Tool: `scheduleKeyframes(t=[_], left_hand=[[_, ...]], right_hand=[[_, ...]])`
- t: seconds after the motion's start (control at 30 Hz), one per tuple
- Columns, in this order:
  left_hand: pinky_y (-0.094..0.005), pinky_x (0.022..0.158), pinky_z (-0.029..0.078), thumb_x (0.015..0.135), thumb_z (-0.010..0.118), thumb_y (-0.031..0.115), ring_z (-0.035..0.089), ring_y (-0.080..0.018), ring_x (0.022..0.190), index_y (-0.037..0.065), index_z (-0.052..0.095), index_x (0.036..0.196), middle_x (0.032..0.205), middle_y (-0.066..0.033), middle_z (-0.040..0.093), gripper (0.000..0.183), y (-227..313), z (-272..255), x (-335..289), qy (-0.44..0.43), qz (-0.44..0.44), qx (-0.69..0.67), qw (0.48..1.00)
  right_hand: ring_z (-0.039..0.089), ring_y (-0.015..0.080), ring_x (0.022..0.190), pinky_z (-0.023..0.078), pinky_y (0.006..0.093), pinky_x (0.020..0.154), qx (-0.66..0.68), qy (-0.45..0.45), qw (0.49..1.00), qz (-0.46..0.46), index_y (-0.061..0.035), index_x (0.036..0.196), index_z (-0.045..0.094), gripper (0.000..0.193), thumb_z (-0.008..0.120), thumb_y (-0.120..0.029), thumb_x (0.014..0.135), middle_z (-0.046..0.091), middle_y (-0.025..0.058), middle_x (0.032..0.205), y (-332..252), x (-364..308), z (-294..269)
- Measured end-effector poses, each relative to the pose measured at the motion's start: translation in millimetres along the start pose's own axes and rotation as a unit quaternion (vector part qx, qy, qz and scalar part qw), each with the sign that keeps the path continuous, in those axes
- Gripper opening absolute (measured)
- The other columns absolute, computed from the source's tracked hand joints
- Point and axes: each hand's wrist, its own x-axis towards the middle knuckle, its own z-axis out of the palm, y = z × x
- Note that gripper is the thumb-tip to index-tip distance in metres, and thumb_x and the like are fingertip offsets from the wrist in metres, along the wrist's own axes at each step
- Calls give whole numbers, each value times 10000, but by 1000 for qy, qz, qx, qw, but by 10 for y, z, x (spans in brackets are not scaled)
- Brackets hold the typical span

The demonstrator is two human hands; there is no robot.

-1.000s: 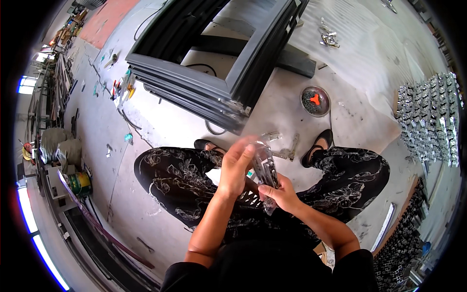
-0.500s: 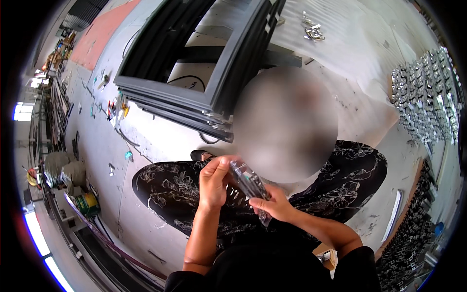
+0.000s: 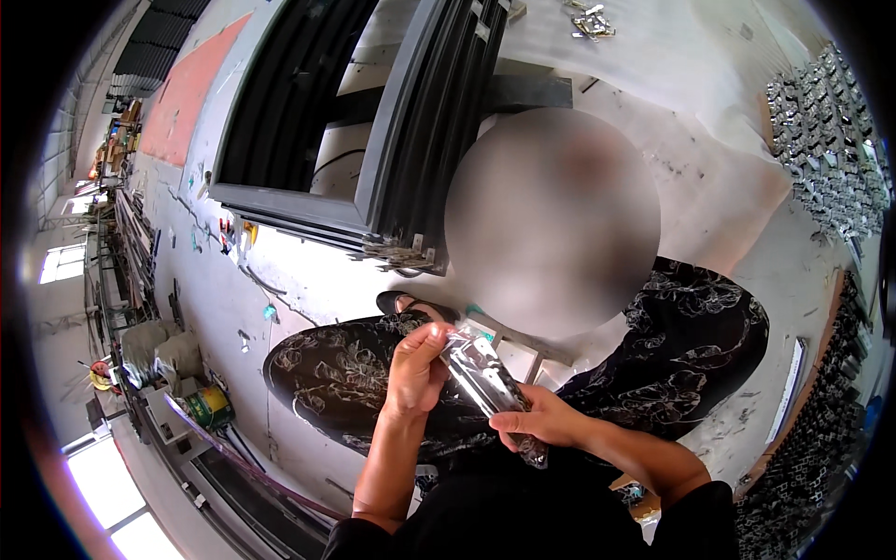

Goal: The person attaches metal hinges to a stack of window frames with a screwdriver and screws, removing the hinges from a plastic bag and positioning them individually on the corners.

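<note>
Between my hands is a clear plastic bag point(image 3: 481, 369) with a dark, elongated metal hardware part inside. It lies slanted above my lap, its upper end toward the left. My left hand point(image 3: 415, 371) pinches the bag's upper end between thumb and fingers. My right hand point(image 3: 541, 418) is closed around the lower end, thumb on top. The part's exact kind is hard to make out through the shiny film. My legs, in black patterned trousers point(image 3: 695, 350), are bent out to both sides.
A stack of dark grey frames point(image 3: 280, 201) stands ahead to the left. Small metal pieces point(image 3: 590, 21) lie at the top. Shiny metal parts point(image 3: 831, 140) are stacked at the right, above dark profiles point(image 3: 807, 476). A round blurred patch hides the middle. A green tin point(image 3: 207, 408) sits at left.
The bag has turned so its broad, shiny face shows, and both hands have shifted slightly right and down in the picture. The head view has shifted. Both hands keep their hold.
</note>
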Motion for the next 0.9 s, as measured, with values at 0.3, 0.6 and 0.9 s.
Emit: scheduleKeyframes(t=[0.3,0.6,0.9], left_hand=[[-339,862,542,1017,527,331,656,-167,927,35,611,1091,1000,-70,673,317,-172,17,147,-37,-38,-44,998],[-425,922,549,975,616,271,646,-279,1061,28,525,1202,1096,-173,651,344,-370,190,-122,-91,-65,-91,990],[-247,820,504,959,665,199,609,-89,911,-6,579,1169,1009,-36,667,306,-250,69,-410,-41,75,143,986]], right_hand=[[650,121,682,510,270,618,-103,75,990,-62,-26,1060,566,327,640,-330,966,675,61,766,224,110,-125],[635,183,619,486,329,593,-438,206,867,-122,-38,958,626,386,644,-422,933,668,74,742,41,88,-70],[699,184,768,547,294,683,-416,306,766,-382,-5,1091,647,304,733,-210,883,704,116,864,-398,92,166]])
